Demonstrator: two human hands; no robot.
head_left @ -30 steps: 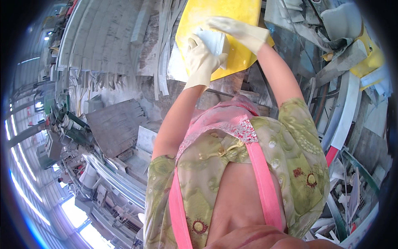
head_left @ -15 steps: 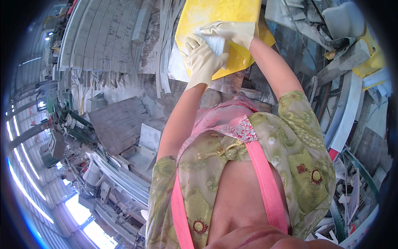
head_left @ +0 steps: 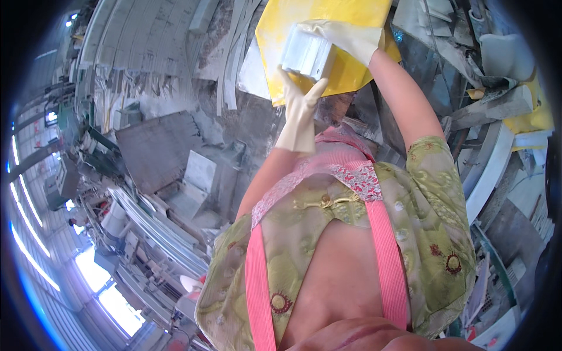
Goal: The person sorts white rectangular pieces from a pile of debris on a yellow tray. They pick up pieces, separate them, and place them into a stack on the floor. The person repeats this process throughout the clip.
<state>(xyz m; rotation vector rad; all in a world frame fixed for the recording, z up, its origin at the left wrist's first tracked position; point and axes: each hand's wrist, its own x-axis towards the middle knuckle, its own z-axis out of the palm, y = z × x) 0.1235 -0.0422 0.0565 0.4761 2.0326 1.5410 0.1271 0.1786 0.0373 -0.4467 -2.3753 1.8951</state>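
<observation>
A small block of white, grooved strips (head_left: 305,54), apparently several pieces stacked together, is over a yellow sheet (head_left: 357,73) at the top of the view. My gloved right hand (head_left: 345,38) reaches over its far end, fingers bent along the far edge; its fingertips are partly hidden. At the near end is my left hand (head_left: 300,108), also in a cream rubber glove. Its thumb and fingers are spread in a V, the tips close to the block's near corners. Whether those tips touch the block I cannot tell.
Long grey-white slats (head_left: 137,41) are stacked at upper left. A dusty brown board (head_left: 158,151) leans below them. To the right lie a wooden beam (head_left: 494,110), a pale curved rail (head_left: 489,167) and scrap pieces. Machinery stands farther left.
My left hand has come off the block's left side and drawn back toward me, its fingers now spread. The block shows more fully; my right hand stays at its far end.
</observation>
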